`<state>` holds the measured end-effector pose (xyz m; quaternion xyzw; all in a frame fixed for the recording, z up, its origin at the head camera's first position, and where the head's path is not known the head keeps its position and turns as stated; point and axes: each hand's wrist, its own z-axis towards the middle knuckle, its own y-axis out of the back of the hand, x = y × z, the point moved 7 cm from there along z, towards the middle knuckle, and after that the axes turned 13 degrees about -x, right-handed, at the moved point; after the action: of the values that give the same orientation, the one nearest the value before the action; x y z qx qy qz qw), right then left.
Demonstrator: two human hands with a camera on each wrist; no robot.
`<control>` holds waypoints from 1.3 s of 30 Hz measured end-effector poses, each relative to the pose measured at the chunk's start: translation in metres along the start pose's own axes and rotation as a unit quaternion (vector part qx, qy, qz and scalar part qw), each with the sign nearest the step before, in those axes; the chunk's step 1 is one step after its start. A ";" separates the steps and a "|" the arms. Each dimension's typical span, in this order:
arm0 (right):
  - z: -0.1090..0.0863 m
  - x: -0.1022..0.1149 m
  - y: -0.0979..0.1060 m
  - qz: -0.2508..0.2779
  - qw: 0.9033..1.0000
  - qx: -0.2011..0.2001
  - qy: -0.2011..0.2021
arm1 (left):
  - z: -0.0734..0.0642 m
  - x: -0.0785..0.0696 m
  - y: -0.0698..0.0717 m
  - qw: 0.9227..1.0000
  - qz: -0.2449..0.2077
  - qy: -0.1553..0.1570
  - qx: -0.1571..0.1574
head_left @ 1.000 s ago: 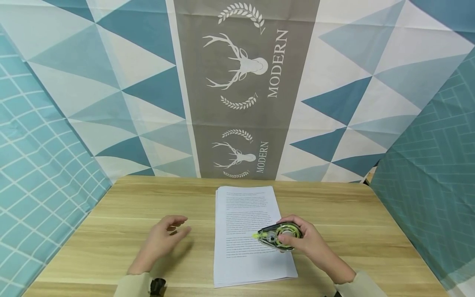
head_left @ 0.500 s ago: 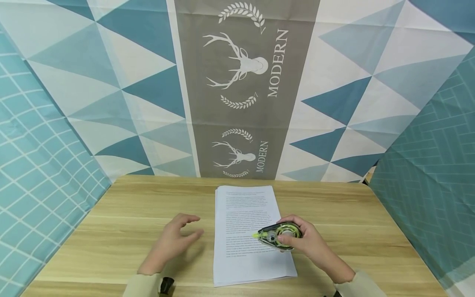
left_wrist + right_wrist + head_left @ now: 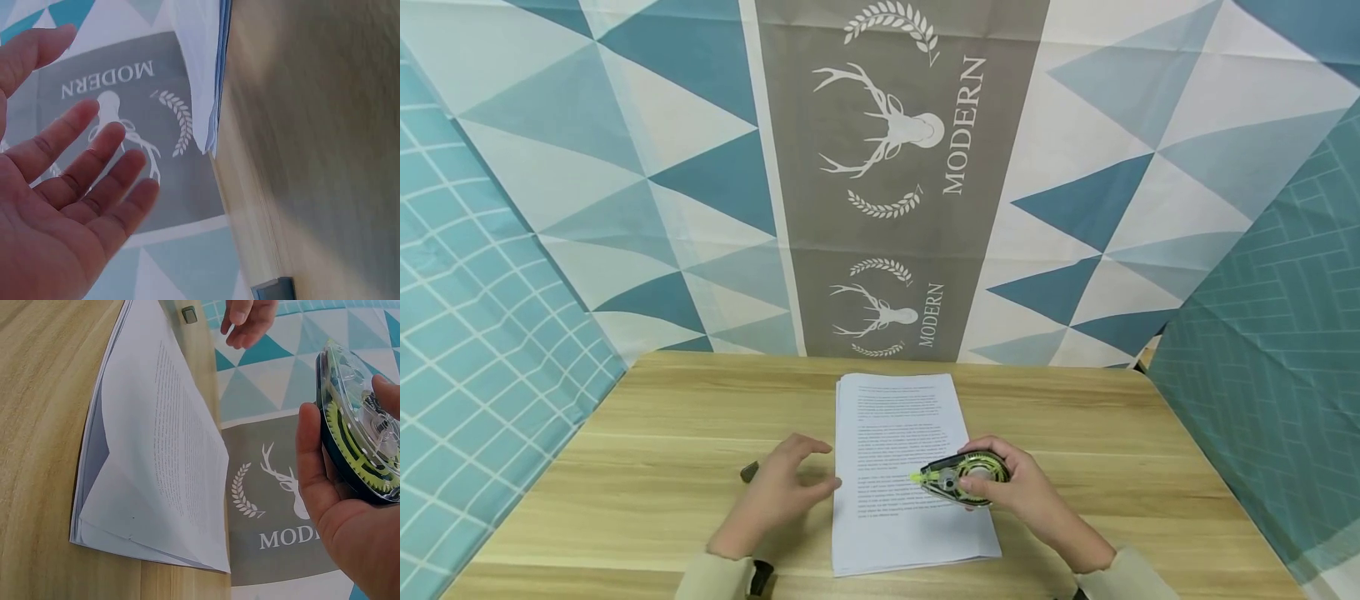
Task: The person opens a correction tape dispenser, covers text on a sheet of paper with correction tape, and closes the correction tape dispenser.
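Observation:
My right hand point(image 3: 1018, 483) holds a correction tape dispenser point(image 3: 964, 478) with a clear case, black edge and yellow-green gears. Its yellow-green tip points left, above the lower part of a stack of printed paper point(image 3: 887, 533). The right wrist view shows the thumb on one face of the correction tape point(image 3: 356, 425) and fingers on the other. My left hand point(image 3: 782, 492) is at the stack's left edge, fingers spread and loosely bent, holding nothing. In the left wrist view, the left hand point(image 3: 69, 194) shows an unfilled palm. Whether its thumb touches the paper I cannot tell.
A small dark piece point(image 3: 749, 472) lies on the wooden table point(image 3: 647, 467) to the left of my left hand. Patterned cloth point(image 3: 895, 208) hangs behind the table, with teal cloths at both sides. The stack's sheets are slightly uneven at the edges.
My left hand has moved right to the paper's left edge, and the small dark piece now shows plainly behind it. The right hand and correction tape have stayed nearly still.

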<state>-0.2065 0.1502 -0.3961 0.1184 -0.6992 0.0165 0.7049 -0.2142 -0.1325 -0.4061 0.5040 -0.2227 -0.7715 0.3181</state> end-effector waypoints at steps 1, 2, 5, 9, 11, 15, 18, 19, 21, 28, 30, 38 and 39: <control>0.000 0.000 0.000 0.000 1.000 0.000 -0.001 | 0.000 -0.001 -0.002 1.000 0.003 0.000 0.001; 0.000 -0.001 0.000 0.000 1.000 -0.001 -0.002 | -0.001 -0.003 -0.004 1.000 0.007 -0.002 0.001; 0.000 -0.001 -0.001 0.001 1.000 0.000 -0.001 | -0.002 -0.009 -0.008 1.000 0.022 -0.010 0.002; -0.002 0.001 -0.001 0.008 1.000 0.007 0.008 | -0.004 -0.017 -0.014 0.999 0.036 -0.031 0.006; -0.002 0.001 -0.001 0.010 1.000 0.009 0.011 | -0.005 -0.020 -0.018 0.998 0.043 -0.044 0.008; -0.002 0.000 -0.001 0.009 1.000 0.006 0.007 | -0.007 -0.025 -0.025 0.997 0.047 -0.060 0.018; -0.002 -0.002 -0.001 0.004 1.000 0.005 0.003 | -0.010 -0.027 -0.031 0.996 0.051 -0.068 0.031; -0.002 -0.002 -0.001 0.004 1.000 0.004 0.003 | -0.011 -0.027 -0.033 0.996 0.053 -0.070 0.036; -0.002 -0.003 -0.001 0.001 1.000 0.004 0.002 | -0.013 -0.027 -0.037 0.994 0.058 -0.076 0.044; -0.002 -0.006 -0.001 -0.002 1.000 0.001 0.000 | -0.018 -0.030 -0.048 0.990 0.072 -0.096 0.068; -0.002 -0.007 -0.002 -0.002 1.000 0.001 0.001 | -0.019 -0.031 -0.050 0.989 0.078 -0.098 0.075; -0.001 -0.007 -0.003 0.003 1.000 0.009 0.007 | -0.019 -0.035 -0.055 0.984 0.102 -0.107 0.099; 0.000 -0.007 -0.003 0.004 1.000 0.011 0.008 | -0.019 -0.035 -0.055 0.983 0.106 -0.110 0.101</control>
<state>-0.2058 0.1484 -0.4035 0.1232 -0.6935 0.0275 0.7094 -0.2016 -0.0689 -0.4276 0.4193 -0.3850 -0.7579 0.3188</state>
